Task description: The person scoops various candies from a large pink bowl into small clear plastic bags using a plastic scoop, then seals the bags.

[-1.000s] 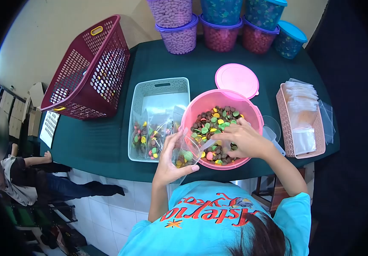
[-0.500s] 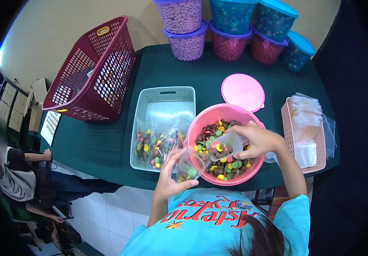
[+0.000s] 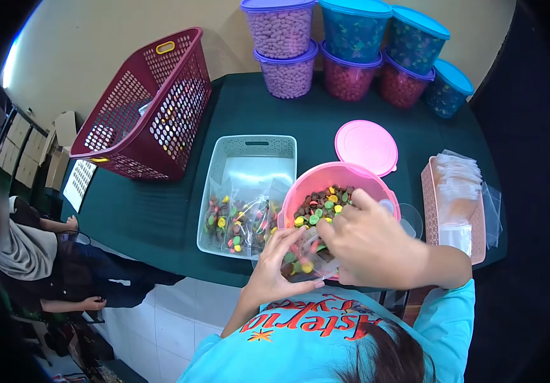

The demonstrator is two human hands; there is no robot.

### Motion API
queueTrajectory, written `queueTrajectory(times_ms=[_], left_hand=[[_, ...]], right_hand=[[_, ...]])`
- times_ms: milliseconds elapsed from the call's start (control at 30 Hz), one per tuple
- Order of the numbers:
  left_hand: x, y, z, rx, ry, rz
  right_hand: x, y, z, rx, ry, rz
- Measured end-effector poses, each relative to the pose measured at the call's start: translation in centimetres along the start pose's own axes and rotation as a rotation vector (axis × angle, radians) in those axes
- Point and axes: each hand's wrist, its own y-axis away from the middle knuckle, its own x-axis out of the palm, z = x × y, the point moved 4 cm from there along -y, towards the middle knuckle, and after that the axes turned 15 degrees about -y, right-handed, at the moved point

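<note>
My left hand (image 3: 270,271) is closed around a clear plastic bag (image 3: 302,263) with colourful button-shaped candies in its bottom, at the near left rim of the pink tub (image 3: 342,167). My right hand (image 3: 380,246) grips a translucent scoop, its wrist turned over so that the scoop tips at the bag's mouth. Fingers and the back of the hand hide most of the scoop. Brown, green, yellow and pink candies (image 3: 326,203) fill the tub below. Just left, a pale grey-green tray (image 3: 214,159) holds several filled clear bags (image 3: 235,223).
A pink lid (image 3: 367,148) lies behind the tub. To the right stands a pink basket (image 3: 429,204) of empty bags (image 3: 459,179). A maroon basket (image 3: 179,127) is at left, stacked candy tubs (image 3: 355,32) at the back. A person (image 3: 39,255) sits at far left.
My right hand has lifted the loaded scoop from over the tub, moved it nearer and turned it over at the bag. More candies show in the bag. The view has shifted slightly.
</note>
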Motion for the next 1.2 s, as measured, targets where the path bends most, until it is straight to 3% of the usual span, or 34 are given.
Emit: queueTrajectory(times_ms=[67, 167, 300, 500, 567, 733, 800, 900, 1200], left_hand=[[0.2, 0.6, 0.2, -0.01, 0.03, -0.001], [0.4, 1.4, 0.5, -0.018, 0.055, -0.005], [0.4, 2.2, 0.7, -0.012, 0.077, -0.035], [0.4, 2.9, 1.5, -0.011, 0.049, -0.047], [0.5, 2.9, 1.5, -0.008, 0.067, -0.038], [1.1, 3.5, 2.5, -0.029, 0.211, -0.025], [1.4, 3.8, 3.2, -0.092, 0.552, -0.051], [1.0, 3.7, 3.3, -0.049, 0.761, -0.071], [0.2, 2.8, 4.0, -0.089, 0.492, -0.19]], right_hand=[[0.6, 0.2, 1.3, 0.027, 0.189, -0.049], [0.1, 1.2, 2.2, 0.052, 0.242, -0.101], [-1.6, 3.4, 1.0, 0.204, 0.083, -0.235], [1.2, 4.3, -3.7, 0.365, 0.026, -0.101], [3.4, 4.1, -5.0, 0.361, 0.048, 0.048], [6.3, 4.2, -6.3, 0.191, -0.051, -0.078], [6.5, 4.1, -6.2, 0.158, -0.12, -0.115], [6.9, 3.4, -6.3, 0.192, -0.211, -0.077], [8.5, 1.2, -8.5, 0.118, -0.531, 0.047]])
